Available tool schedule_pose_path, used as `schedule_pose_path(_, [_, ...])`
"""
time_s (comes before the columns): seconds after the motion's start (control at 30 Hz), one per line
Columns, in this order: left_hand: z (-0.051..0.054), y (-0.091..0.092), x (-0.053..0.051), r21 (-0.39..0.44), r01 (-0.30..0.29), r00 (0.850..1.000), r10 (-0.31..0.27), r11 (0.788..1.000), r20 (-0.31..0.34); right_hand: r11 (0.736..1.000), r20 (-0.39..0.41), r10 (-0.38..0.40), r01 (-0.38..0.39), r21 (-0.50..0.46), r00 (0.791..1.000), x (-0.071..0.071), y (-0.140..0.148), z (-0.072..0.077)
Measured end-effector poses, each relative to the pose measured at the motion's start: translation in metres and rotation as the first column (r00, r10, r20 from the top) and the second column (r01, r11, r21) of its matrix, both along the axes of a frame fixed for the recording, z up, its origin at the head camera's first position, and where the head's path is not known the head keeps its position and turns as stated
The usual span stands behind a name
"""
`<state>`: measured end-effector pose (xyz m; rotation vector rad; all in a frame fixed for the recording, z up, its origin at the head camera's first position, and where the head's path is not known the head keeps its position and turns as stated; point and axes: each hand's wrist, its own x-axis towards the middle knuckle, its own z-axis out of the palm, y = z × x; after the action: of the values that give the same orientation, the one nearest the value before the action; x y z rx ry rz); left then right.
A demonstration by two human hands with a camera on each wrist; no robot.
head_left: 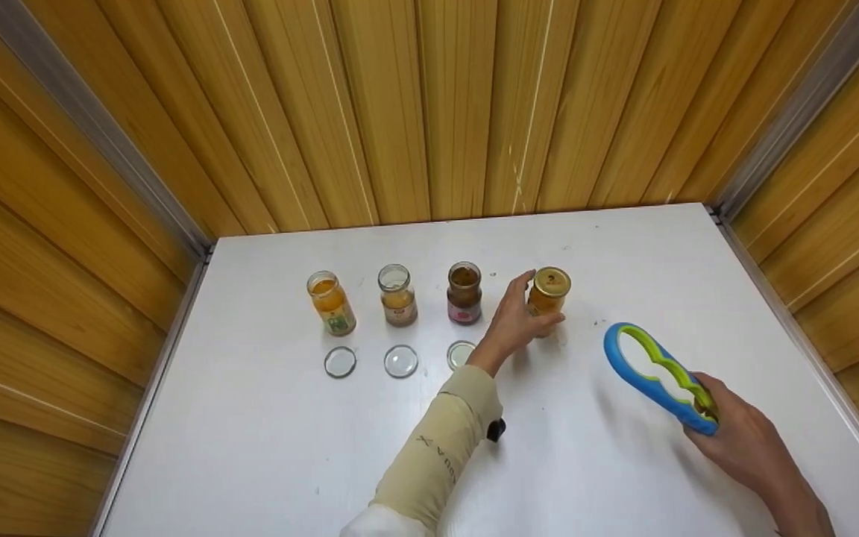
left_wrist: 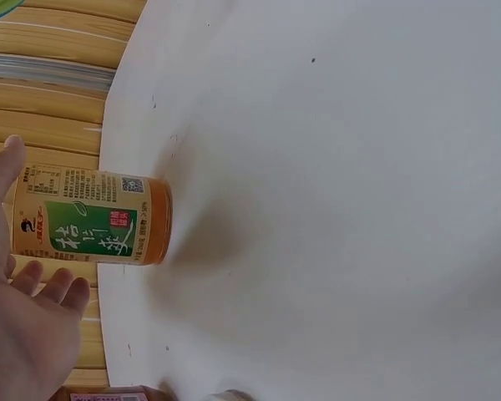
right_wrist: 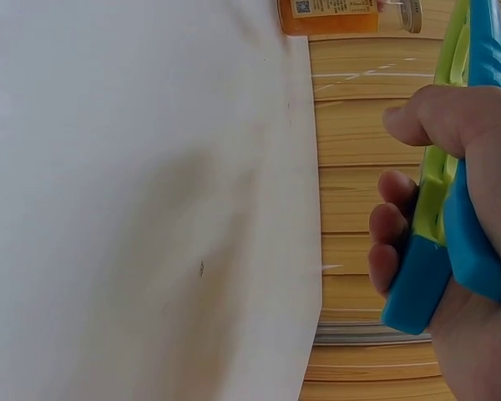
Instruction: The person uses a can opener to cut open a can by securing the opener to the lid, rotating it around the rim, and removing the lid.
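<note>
A jar (head_left: 546, 302) of orange contents with a gold lid stands upright at the right end of a row. My left hand (head_left: 517, 322) is around it, thumb in front and fingers at its left and back. In the left wrist view, the thumb and the lower fingers of the left hand (left_wrist: 25, 334) appear loosely spread about the jar (left_wrist: 92, 217), with its green label between them. My right hand (head_left: 746, 436) grips one end of a blue and lime-green multi-size jar opener (head_left: 642, 380), raised over the table. The right wrist view shows fingers curled round the opener (right_wrist: 438, 251).
Left of the gold-lidded jar stand three lidless jars: an orange one (head_left: 334, 307), a pale-yellow one (head_left: 399, 304) and a brown one (head_left: 464, 302). Three lids (head_left: 400, 361) lie before them, one partly behind my left arm. Wooden panels (head_left: 452, 112) border the white table (head_left: 265, 440).
</note>
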<state>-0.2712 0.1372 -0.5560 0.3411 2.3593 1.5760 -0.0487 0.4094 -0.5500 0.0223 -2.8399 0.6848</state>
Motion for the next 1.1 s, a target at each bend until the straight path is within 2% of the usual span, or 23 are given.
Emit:
schedule_pose_path(0.27, [0.0, 0.009, 0.0, 0.04, -0.014, 1.0, 0.013, 0.999, 0.022, 1.0, 0.014, -0.014, 0.015, -0.026, 1.0, -0.002, -0.002, 0.001])
schedule_pose_path(0.43, [0.0, 0.009, -0.001, 0.057, -0.019, 0.999, 0.017, 0.998, 0.037, 0.999, -0.012, -0.008, 0.007, -0.042, 1.0, -0.004, -0.004, 0.003])
schedule_pose_path(0.6, [-0.001, 0.007, 0.002, 0.057, 0.0, 0.999, -0.003, 0.998, 0.05, 1.0, -0.044, 0.006, -0.008, -0.029, 0.999, -0.008, -0.005, 0.006])
schedule_pose_path(0.83, [-0.001, -0.002, 0.012, 0.056, 0.053, 0.998, -0.055, 0.997, 0.032, 0.999, -0.069, 0.036, -0.036, 0.001, 0.997, -0.015, -0.011, 0.012])
schedule_pose_path(1.1, [-0.004, -0.016, 0.03, 0.076, 0.111, 0.993, -0.114, 0.991, 0.032, 0.999, -0.078, 0.051, -0.051, -0.003, 0.996, -0.023, -0.027, 0.016])
